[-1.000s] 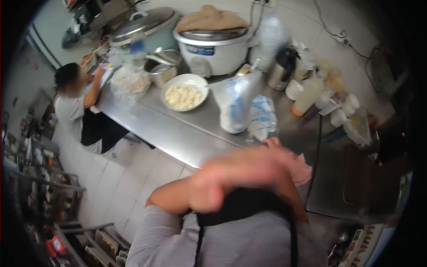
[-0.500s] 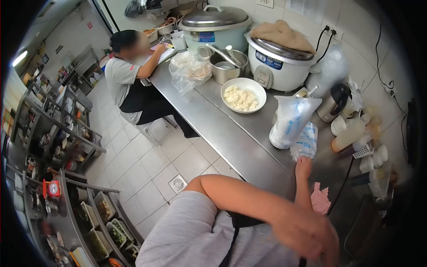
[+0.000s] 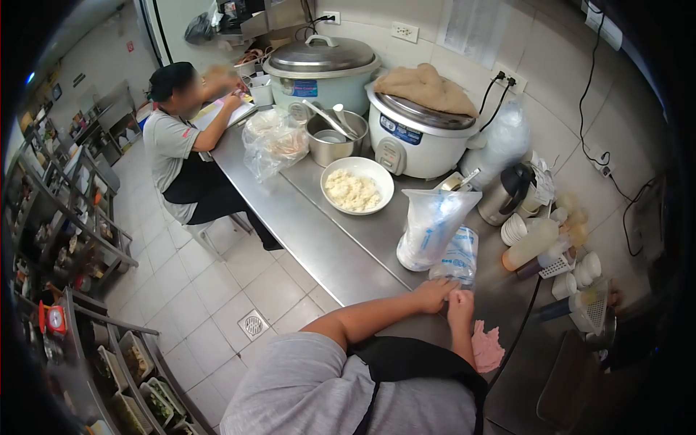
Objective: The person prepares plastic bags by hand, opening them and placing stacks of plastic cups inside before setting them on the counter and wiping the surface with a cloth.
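Apparently pinching the flat bag [image 3: 461, 254] just beyond right fingers [image 3: 459, 299], likely for steadiness; holding left fingers [image 3: 443, 287] alongside, with grip unclear.

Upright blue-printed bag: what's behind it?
Beyond the upright bag stands the white rice cooker. The bag also covers part of the lying printed bag near the right hand; whatever sits on the tabletop directly behind can't be seen.

On the table [image 3: 304, 228], a bowl [image 3: 386, 187] is placed to the left of two plastic bags [image 3: 432, 232]; behind it are set a pot [image 3: 326, 151] and, to the right, a rice cooker [image 3: 420, 154], with a cloth [image 3: 426, 88] laid on its lid [image 3: 461, 121]. Bottles [image 3: 531, 243] are ranged right of the bags.
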A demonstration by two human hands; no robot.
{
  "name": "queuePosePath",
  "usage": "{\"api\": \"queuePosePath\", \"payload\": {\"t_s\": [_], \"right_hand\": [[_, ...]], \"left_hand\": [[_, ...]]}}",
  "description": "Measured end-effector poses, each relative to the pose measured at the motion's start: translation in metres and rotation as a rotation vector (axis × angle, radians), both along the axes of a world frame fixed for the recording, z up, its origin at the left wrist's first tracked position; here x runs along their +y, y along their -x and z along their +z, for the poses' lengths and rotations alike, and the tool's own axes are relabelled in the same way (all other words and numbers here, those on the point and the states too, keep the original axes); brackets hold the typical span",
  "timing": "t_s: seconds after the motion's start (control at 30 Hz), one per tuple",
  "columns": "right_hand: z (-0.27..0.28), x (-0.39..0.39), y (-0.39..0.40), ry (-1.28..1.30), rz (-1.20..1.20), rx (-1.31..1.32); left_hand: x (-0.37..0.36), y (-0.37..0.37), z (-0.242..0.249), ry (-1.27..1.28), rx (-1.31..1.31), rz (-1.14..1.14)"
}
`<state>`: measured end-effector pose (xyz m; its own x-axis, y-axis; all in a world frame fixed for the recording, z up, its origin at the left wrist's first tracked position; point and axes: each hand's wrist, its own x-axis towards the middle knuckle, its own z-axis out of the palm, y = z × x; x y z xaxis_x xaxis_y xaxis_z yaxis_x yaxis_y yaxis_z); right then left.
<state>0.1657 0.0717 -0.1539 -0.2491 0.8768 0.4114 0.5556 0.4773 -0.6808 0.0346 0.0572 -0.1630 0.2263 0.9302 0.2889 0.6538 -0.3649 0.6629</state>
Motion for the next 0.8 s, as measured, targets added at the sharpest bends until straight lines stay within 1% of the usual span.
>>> {"api": "queuePosePath", "payload": {"t_s": [0.03, 0.07, 0.2, 0.3, 0.33, 0.37, 0.43, 0.47, 0.5, 0.57, 0.6, 0.7, 0.73, 0.8], "right_hand": [[0.016, -0.011, 0.006, -0.039, 0.037, 0.007], [0.029, -0.021, 0.013, -0.078, 0.076, 0.013], [0.080, -0.050, 0.030, -0.138, 0.325, -0.006], [0.110, -0.068, 0.041, -0.150, 0.623, 0.120], [0.109, -0.069, 0.041, -0.193, 0.661, 0.165], [0.105, -0.071, 0.037, -0.069, 0.571, 0.265], [0.094, -0.069, 0.021, 0.175, 0.386, 0.455], [0.095, -0.066, 0.016, 0.220, 0.278, 0.622], [0.095, -0.063, 0.013, 0.263, 0.168, 0.794], [0.091, -0.056, 0.005, 0.331, 0.127, 0.907], [0.088, -0.056, 0.004, 0.364, 0.105, 0.960], [0.073, -0.074, 0.014, 0.329, 0.275, 0.711], [0.072, -0.084, 0.022, 0.451, 0.290, 0.683], [0.069, -0.088, 0.020, 0.459, 0.417, 0.600]], "left_hand": [[0.004, 0.004, 0.003, 0.028, 0.016, -0.007], [0.003, 0.009, 0.024, 0.113, 0.075, -0.010], [0.020, 0.006, 0.024, 0.205, 0.366, 0.007], [0.015, 0.012, 0.026, 0.223, 0.415, -0.022], [0.010, 0.017, 0.026, 0.231, 0.392, -0.048], [0.005, 0.022, 0.028, 0.237, 0.360, -0.083], [-0.010, 0.033, 0.038, 0.260, 0.210, -0.201], [-0.019, 0.041, 0.044, 0.285, 0.088, -0.281], [-0.029, 0.046, 0.053, 0.320, -0.062, -0.379], [-0.049, 0.049, 0.064, 0.456, -0.457, -0.541], [-0.058, 0.047, 0.066, 0.552, -0.684, -0.581], [-0.065, 0.030, 0.061, 0.863, -1.482, -0.515], [-0.066, 0.027, 0.061, 0.835, -1.453, -0.411], [-0.065, 0.022, 0.060, 0.774, -1.389, -0.210]]}}
